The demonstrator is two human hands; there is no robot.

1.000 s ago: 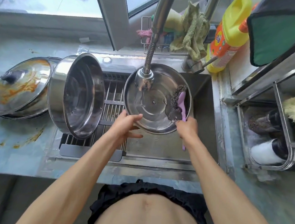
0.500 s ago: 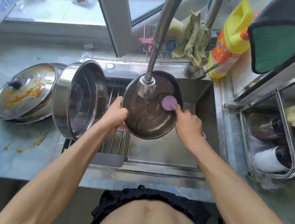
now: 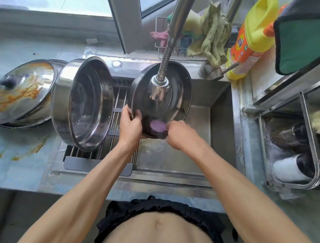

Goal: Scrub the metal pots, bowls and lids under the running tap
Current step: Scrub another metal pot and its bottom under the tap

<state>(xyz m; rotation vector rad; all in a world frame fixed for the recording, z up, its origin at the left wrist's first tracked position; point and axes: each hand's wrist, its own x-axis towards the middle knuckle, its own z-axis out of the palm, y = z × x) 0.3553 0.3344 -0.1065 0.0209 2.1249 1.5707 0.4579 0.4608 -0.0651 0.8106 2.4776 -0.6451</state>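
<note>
Left hand [image 3: 130, 125] gripping near-left rim of steel lid [image 3: 177, 95], tilted up over sink [image 3: 203, 129] under tap head [image 3: 159, 88]. Right hand [image 3: 181, 135] curled on purple-handled scrubber [image 3: 157, 128] at lid's near edge — blurred, grip detail unclear. Risks: wet rim slipping from a one-sided hold; hard scrubbing levering lid into tap head. Steel pot [image 3: 87, 103] on its side on rack [image 3: 115, 136] — could get knocked and roll. Stained lid [image 3: 21, 88] on left counter, unwashed.

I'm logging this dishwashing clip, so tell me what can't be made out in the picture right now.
- Head view: the right hand is motion-blurred, so its grip on the purple scrubber is unclear.
- The tap head covers the middle of the lid.
- The tilted pot hides part of the drying rack.
</note>
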